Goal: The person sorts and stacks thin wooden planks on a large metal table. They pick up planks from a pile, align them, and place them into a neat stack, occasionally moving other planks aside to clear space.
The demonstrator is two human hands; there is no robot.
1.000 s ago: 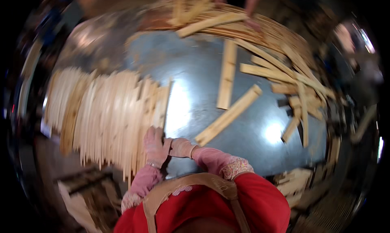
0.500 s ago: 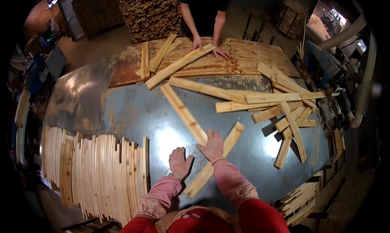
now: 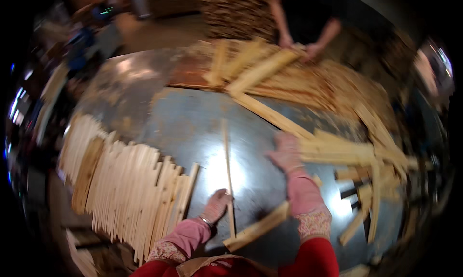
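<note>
A narrow wooden board (image 3: 227,161) stands on its thin edge on the metal tabletop. My left hand (image 3: 218,205) is closed on it near its lower part. My right hand (image 3: 286,152) is stretched out farther right, fingers apart, by the near end of a long board (image 3: 270,113). Motion blur hides whether its fingers touch that board. Another board (image 3: 260,226) lies flat and slanting beneath my right forearm, its upper part partly covered by the sleeve.
At left, many boards stand on edge in a tight row (image 3: 130,190). Loose boards (image 3: 337,151) are heaped crosswise at right. Across the metal table (image 3: 188,117), a co-worker's hands (image 3: 301,48) hold a board (image 3: 265,72) over a wooden sheet.
My left hand has taken hold of a board, now on edge. My right hand has moved off the slanting board, reaching farther right. The view has turned and the co-worker's hands have shifted.
</note>
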